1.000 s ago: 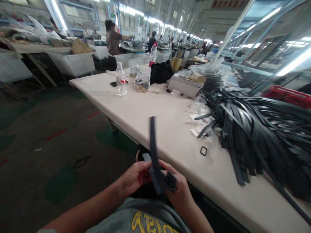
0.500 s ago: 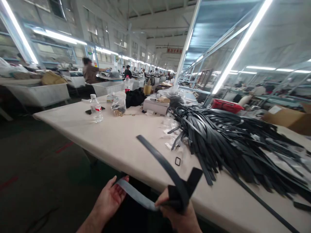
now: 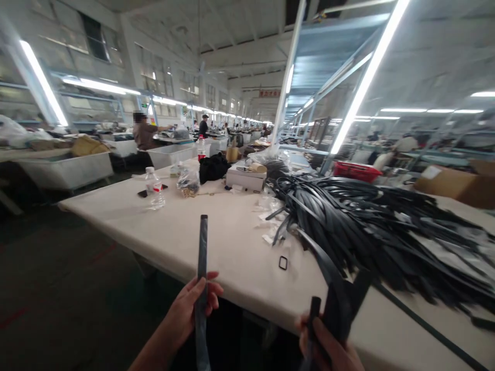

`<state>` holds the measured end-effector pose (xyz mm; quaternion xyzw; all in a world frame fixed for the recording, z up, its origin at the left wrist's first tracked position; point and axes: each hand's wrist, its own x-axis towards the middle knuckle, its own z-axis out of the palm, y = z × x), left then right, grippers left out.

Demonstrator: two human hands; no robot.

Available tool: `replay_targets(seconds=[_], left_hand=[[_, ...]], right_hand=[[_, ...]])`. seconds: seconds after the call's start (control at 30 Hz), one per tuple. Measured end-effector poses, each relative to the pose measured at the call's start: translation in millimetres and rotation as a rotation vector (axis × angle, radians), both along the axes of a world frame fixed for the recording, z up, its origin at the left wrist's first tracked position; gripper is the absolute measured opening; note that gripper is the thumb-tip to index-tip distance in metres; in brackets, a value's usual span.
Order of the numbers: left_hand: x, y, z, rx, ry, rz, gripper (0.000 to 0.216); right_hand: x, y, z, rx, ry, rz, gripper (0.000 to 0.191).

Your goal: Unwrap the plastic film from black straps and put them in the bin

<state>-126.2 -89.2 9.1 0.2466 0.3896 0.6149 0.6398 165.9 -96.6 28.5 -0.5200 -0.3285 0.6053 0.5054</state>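
Observation:
My left hand (image 3: 191,309) grips one end of a dark leather strap (image 3: 202,257), which stands upright above the fingers. My right hand (image 3: 328,348) is closed on other dark strap ends (image 3: 342,301) at the table's near edge. Whether both hands hold the same strap is hidden at the bottom of the view. A big heap of black straps (image 3: 379,226) lies on the white table (image 3: 216,226) to the right. A small black square ring (image 3: 283,263) rests on the table between my hands.
A water bottle (image 3: 155,188), a phone, a clear bag of small parts (image 3: 188,183), a black bag (image 3: 214,167) and a white box (image 3: 245,179) stand at the far end. A red basket (image 3: 358,171) and cardboard box (image 3: 454,185) sit right. People work at benches behind.
My hands have moved apart. The left hand raised its strap end to upright; the right hand moved right toward the heap with the folded ends. The camera tilted up.

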Motion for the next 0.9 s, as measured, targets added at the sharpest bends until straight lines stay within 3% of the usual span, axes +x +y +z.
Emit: replay_targets(seconds=[0.17,0.37,0.73,0.9], left_hand=[[51,0,1.9,0.087,0.153,-0.545,0.041],[78,2,-3.5,0.098,0.316,-0.932,0.047],[77,3,-11.6,0.142,0.56,-1.112,0.048],[99,16,2.6,0.362,0.629,-0.83,0.049]], right_hand=[[-7,27,25.3,0.183,0.104,0.034,0.049],[4,36,34.0,0.324,0.087,-0.073,0.039],[35,27,27.6,0.427,-0.028,-0.255,0.03],[12,23,24.3,0.417,-0.09,-0.223,0.035]])
